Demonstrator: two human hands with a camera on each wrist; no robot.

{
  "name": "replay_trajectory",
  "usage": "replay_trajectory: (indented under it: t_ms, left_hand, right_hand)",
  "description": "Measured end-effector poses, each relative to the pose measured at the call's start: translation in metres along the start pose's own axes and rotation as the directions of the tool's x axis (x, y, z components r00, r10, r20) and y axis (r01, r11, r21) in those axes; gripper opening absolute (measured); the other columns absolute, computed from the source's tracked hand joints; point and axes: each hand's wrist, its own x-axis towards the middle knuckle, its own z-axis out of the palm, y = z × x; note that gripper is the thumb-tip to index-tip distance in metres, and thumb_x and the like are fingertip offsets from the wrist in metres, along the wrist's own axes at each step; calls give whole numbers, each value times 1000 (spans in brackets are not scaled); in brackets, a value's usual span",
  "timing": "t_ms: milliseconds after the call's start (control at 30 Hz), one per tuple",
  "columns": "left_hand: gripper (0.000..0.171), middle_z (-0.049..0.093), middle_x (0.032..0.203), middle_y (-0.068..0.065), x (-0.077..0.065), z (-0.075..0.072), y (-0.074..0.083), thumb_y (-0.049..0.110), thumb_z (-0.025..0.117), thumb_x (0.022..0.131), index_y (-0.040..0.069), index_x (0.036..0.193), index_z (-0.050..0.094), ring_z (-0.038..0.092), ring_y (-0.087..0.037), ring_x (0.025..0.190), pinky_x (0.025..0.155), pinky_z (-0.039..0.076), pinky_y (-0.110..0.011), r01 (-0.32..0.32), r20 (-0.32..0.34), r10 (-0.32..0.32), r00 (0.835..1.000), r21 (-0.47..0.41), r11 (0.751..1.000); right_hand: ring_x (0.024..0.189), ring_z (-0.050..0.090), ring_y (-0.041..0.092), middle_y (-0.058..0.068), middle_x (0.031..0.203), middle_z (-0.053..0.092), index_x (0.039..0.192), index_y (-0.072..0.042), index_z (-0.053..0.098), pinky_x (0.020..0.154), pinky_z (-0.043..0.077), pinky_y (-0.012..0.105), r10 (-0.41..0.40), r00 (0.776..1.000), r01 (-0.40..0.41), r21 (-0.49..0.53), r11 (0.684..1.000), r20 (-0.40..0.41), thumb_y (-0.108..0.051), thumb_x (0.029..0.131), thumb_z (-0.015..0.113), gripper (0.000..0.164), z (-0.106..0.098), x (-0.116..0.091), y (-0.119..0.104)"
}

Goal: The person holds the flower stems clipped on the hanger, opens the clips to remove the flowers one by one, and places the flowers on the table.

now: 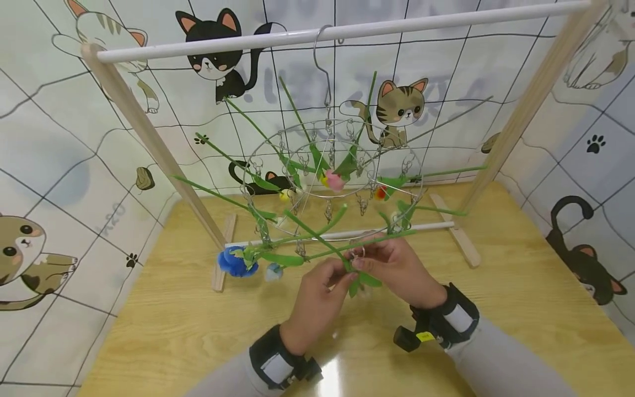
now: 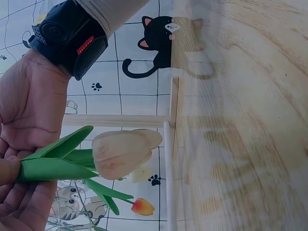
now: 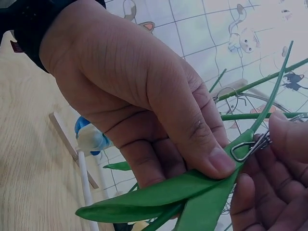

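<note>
In the head view both hands meet under the front of a round wire clip hanger (image 1: 331, 197). My left hand (image 1: 319, 295) pinches the stem and green leaves (image 3: 144, 197) of an artificial tulip, thumb on the leaf base. The pale pinkish-white tulip bloom (image 2: 127, 154) points down toward the table in the left wrist view. My right hand (image 1: 397, 273) holds a small wire clip (image 3: 245, 151) between thumb and fingers. The clip's loop lies over the stem just above the leaves. Other flowers hang head down from the hanger, among them a blue flower (image 1: 238, 261) and a pink tulip (image 1: 334, 181).
The hanger's hook (image 1: 316, 55) hangs over a white bar (image 1: 223, 44) between wooden posts (image 1: 159, 149). Long green stems stick out around the hanger. A lower white rod (image 1: 431, 226) runs behind the hands, above the wooden table (image 1: 168, 331). Cat-print walls stand around it.
</note>
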Motion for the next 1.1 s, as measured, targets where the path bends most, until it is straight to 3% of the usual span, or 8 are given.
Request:
replay_trajectory:
  t_ms: [167,433,600,800,1033,1100]
  left_hand:
    - [5,73,100,-8,-2,1,-2,5,69,98,3,103,68,72,-18,96,89,63,-30,-14,-4,14,1000,-6,1000]
    - [4,72,97,-11,-2,2,-1,1,69,97,3,100,67,74,-21,96,89,63,-31,-69,-16,69,998,-8,998]
    - [5,74,101,-10,-1,2,-1,2,70,97,2,102,68,74,-21,97,90,63,-31,-54,-14,54,998,-15,998]
    - [7,73,102,-9,-1,2,-1,3,71,97,3,103,69,74,-20,98,89,63,-30,-34,-3,34,999,-11,999]
    - [10,74,102,-9,-1,2,-1,-1,71,95,4,102,67,74,-21,97,90,63,-30,-106,6,106,994,16,994]
    - [10,74,102,-10,-2,2,-2,-2,71,94,4,102,67,74,-21,96,89,63,-30,-132,14,131,991,23,991]
  right_hand:
    - [98,72,7,-12,106,75,112,12,65,82,61,25,-51,999,51,29,998,11,3,97,67,17,0,-1,5]
    - [100,71,7,-11,109,73,107,-2,69,82,61,24,-135,990,132,81,988,27,5,98,64,12,-1,-1,8]
    - [104,71,8,-9,109,73,99,0,63,86,61,25,-151,988,148,72,986,30,5,100,62,5,0,0,5]
    - [108,71,11,-4,109,67,104,4,63,90,61,28,-178,984,174,104,979,26,4,101,60,4,-3,-2,2]
    - [104,66,9,-9,112,64,108,6,61,88,58,24,-130,991,128,-47,991,-37,0,100,64,10,-6,-3,-2]
    - [103,66,9,-6,111,63,111,5,60,86,58,22,-130,990,128,-45,991,-49,2,100,64,13,-6,-3,-2]
